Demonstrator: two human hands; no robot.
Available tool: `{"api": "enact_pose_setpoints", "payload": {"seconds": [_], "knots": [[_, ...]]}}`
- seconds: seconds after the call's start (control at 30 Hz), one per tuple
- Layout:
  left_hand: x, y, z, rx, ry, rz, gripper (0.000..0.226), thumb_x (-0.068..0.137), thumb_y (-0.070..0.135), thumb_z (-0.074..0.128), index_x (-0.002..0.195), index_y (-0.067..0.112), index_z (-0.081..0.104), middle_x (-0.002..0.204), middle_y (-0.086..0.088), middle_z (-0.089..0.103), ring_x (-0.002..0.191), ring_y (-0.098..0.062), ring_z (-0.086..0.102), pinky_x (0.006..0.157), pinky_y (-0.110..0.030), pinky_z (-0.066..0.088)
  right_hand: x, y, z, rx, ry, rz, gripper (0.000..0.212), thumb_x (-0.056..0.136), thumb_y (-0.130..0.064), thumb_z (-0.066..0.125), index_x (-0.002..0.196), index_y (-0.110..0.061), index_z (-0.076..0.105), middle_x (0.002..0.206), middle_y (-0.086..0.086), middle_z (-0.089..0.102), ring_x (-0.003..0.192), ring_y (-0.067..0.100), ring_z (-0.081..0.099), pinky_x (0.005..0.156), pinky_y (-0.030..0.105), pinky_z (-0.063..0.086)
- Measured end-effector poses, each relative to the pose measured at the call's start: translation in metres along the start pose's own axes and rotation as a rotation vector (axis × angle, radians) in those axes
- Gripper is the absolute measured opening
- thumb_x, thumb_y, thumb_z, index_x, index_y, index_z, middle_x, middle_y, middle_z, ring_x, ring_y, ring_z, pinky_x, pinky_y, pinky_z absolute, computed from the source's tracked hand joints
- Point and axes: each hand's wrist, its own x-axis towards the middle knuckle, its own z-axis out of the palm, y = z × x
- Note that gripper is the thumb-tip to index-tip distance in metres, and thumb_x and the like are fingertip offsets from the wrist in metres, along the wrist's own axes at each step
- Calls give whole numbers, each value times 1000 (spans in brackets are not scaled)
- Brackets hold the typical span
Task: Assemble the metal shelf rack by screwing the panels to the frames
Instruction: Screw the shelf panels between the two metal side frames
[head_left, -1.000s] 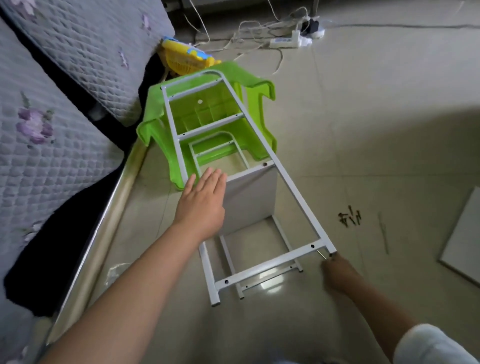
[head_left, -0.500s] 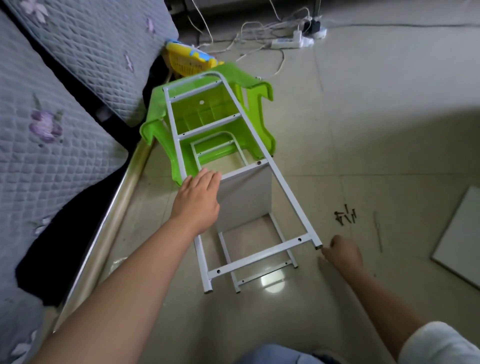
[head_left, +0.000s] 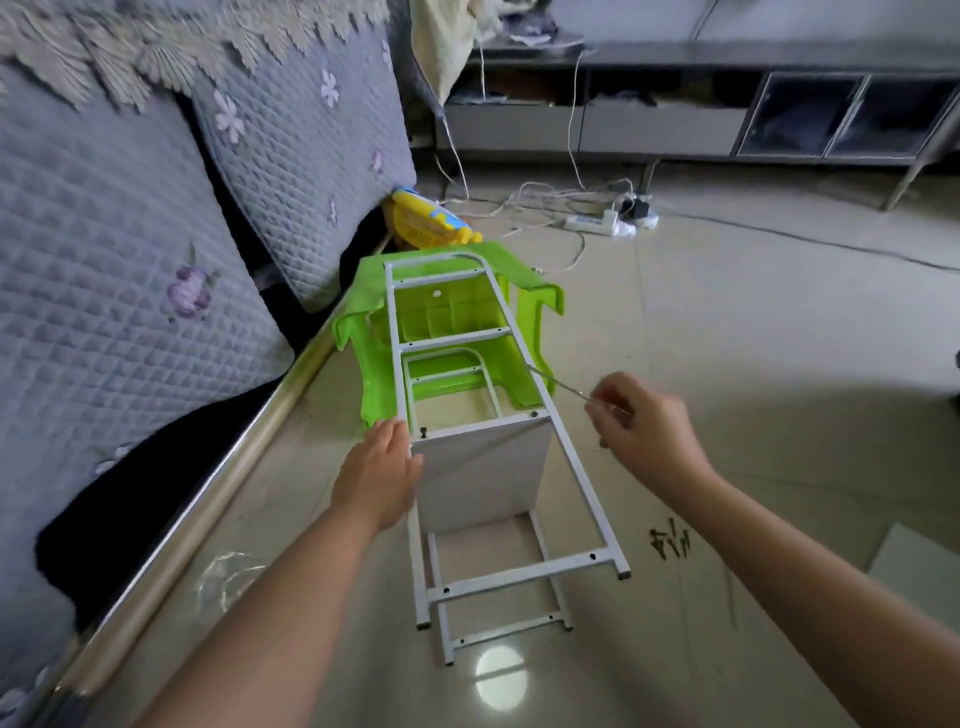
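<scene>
A white metal ladder-shaped frame lies tilted on the floor, its far end resting on a green plastic stool. A second white frame lies under it. A white panel stands between the two frames, with a dark screw at its top left corner. My left hand rests with straight fingers against the upper frame's left rail beside the panel. My right hand hovers right of the frame and pinches a thin metal hex key, whose tip points at the right rail.
Several dark screws lie on the floor to the right, beside another white panel. A quilted grey sofa borders the left. A yellow basket, a power strip with cables and a low cabinet stand beyond.
My right hand rose from the floor near the frame's lower right corner to the right rail, now pinching the hex key. The view tilted up. My left hand stays on the left rail.
</scene>
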Motion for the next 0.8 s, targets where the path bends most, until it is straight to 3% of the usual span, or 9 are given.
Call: {"api": "enact_pose_setpoints", "payload": {"seconds": [0.07, 0.13, 0.3, 0.47, 0.8], "knots": [[0, -3, -2, -6, -70, -4, 55, 101, 32, 25, 146, 2, 17, 155, -13, 16, 143, -23, 16, 114, -32, 19, 7, -27, 11, -53, -143, -157, 9, 84, -7, 62, 89, -3, 68, 82, 10, 66, 72, 24, 61, 75, 29, 51], [3, -5, -3, 18, -114, 4, 58, 101, 31, 29, 147, 2, 12, 156, -14, 9, 145, -24, 9, 115, -32, 17, 15, -46, 27, -96, -227, -265, 12, 84, -5, 62, 92, -1, 70, 90, 13, 69, 73, 17, 57, 68, 12, 41], [6, -6, -13, 10, -261, 17, 60, 102, 30, 26, 147, 0, 1, 156, -15, -5, 145, -24, 0, 116, -35, 13, 33, -76, 55, -283, -304, -380, 21, 93, -12, 45, 106, -1, 58, 103, 15, 62, 92, 32, 57, 72, 32, 42], [9, -8, -25, 10, -366, 15, 60, 102, 30, 25, 148, 2, -2, 157, -12, -8, 145, -23, -5, 117, -35, 8, 46, -89, 65, -485, -431, -419, 21, 94, -11, 39, 107, -3, 52, 108, 14, 57, 98, 33, 54, 75, 37, 44], [11, -11, -30, -52, -420, 24, 60, 103, 27, 27, 148, 3, -4, 156, -10, -12, 145, -20, -8, 118, -33, 4, 55, -94, 75, -506, -491, -415, 19, 93, -9, 39, 104, -5, 54, 105, 12, 59, 94, 29, 55, 74, 34, 45]]}}
